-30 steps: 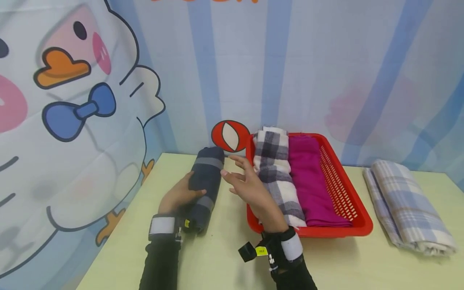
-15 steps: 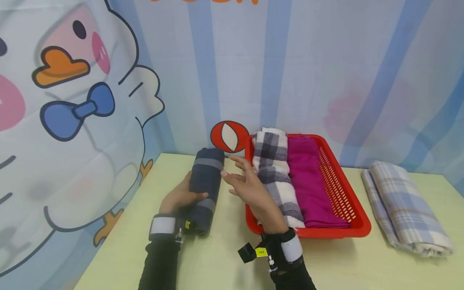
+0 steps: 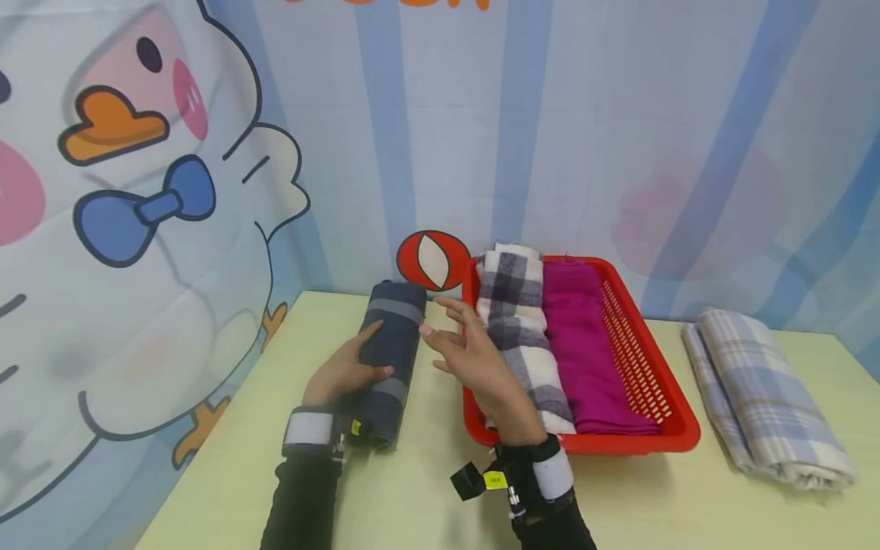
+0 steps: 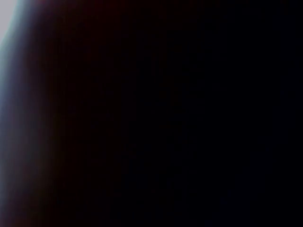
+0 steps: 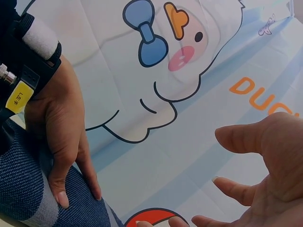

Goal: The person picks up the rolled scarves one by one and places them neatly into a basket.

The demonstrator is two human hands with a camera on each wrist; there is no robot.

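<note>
A rolled dark blue scarf [image 3: 390,340] with lighter grey stripes lies lengthwise on the table, left of the basket. Against its left side rests my left hand [image 3: 344,373], thumb and one finger extended over the roll; the other fingers are hidden. The right wrist view shows this left hand [image 5: 66,123] from the side, its digits fairly straight on the woven cloth [image 5: 26,175]. My right hand [image 3: 477,363] hovers between roll and basket, palm turned left, fingers loosely bent around nothing. Almost everything in the left wrist view is dark.
A red plastic basket [image 3: 677,428] holds a black-and-white checked cloth [image 3: 512,305] and a magenta cloth [image 3: 584,344] side by side. Farther right lies a folded pale blue plaid cloth [image 3: 766,397] with fringe. A printed cartoon backdrop [image 3: 584,114] stands behind the table [image 3: 227,473].
The left hand's finger has lifted and spread over the top of the roll, which has shifted slightly. The right hand stays in place; the whole view drifts a little.
</note>
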